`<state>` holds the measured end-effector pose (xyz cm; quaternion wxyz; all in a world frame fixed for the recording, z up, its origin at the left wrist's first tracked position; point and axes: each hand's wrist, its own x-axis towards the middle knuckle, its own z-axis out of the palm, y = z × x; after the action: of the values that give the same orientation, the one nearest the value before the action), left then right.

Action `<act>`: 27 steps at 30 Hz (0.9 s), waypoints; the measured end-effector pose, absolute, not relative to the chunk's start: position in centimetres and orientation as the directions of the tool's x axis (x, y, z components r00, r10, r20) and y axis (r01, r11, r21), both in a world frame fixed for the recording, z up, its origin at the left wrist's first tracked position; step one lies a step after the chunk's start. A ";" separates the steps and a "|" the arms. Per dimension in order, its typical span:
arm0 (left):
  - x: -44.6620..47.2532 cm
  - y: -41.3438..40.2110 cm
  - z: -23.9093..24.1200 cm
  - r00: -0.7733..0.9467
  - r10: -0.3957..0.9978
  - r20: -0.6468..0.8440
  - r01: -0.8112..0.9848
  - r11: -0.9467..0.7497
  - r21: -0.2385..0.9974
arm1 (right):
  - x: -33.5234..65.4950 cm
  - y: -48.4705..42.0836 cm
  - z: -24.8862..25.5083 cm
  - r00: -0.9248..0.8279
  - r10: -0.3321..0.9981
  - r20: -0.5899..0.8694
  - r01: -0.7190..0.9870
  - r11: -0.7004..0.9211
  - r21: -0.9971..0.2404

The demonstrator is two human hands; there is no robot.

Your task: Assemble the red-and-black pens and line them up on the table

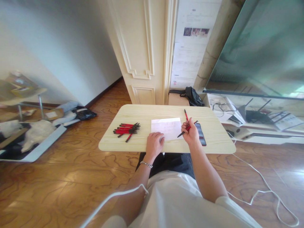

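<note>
A sheet of white paper [167, 125] lies on the small pale table. My left hand [155, 143] rests on its lower left corner, fingers lying flat. Closed around a red and black pen [180, 134], my right hand [190, 133] is over the paper's right edge; the pen's black end slants down to the left. Just beyond that hand lies another red and black pen [186, 114]. A dark phone [201, 134] is partly hidden behind my right hand. To the left of the paper sits a loose pile of several red and black pens [126, 130].
The light wood table [220, 141] has rounded corners. Behind it stand a cream panelled door [139, 47] and a black bag [193, 96] on a box. A large screen [261, 53] is at the right, above a white cabinet. A white cable [258, 172] trails over the wooden floor.
</note>
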<state>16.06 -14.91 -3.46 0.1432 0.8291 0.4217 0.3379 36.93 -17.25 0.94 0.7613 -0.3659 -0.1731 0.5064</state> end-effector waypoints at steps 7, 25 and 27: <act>16.3 -14.9 -3.6 0.430 0.798 0.423 0.657 -0.598 0.459 | 36.3 -17.4 -1.0 0.621 0.774 -0.121 -0.226 0.029 -0.974; 16.3 -14.9 -3.7 0.443 0.790 0.423 0.662 -0.606 0.440 | 35.2 -18.0 -3.8 0.506 0.860 0.074 0.246 -0.062 -0.967; 16.3 -14.9 -3.7 0.442 0.791 0.423 0.661 -0.606 0.442 | 35.1 -18.0 -3.7 0.519 0.851 0.074 0.286 -0.091 -0.954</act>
<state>16.31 -14.94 -3.66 0.1064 0.8426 0.4308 0.3052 35.09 -18.04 -3.68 0.5331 -0.6896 -0.4124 0.2651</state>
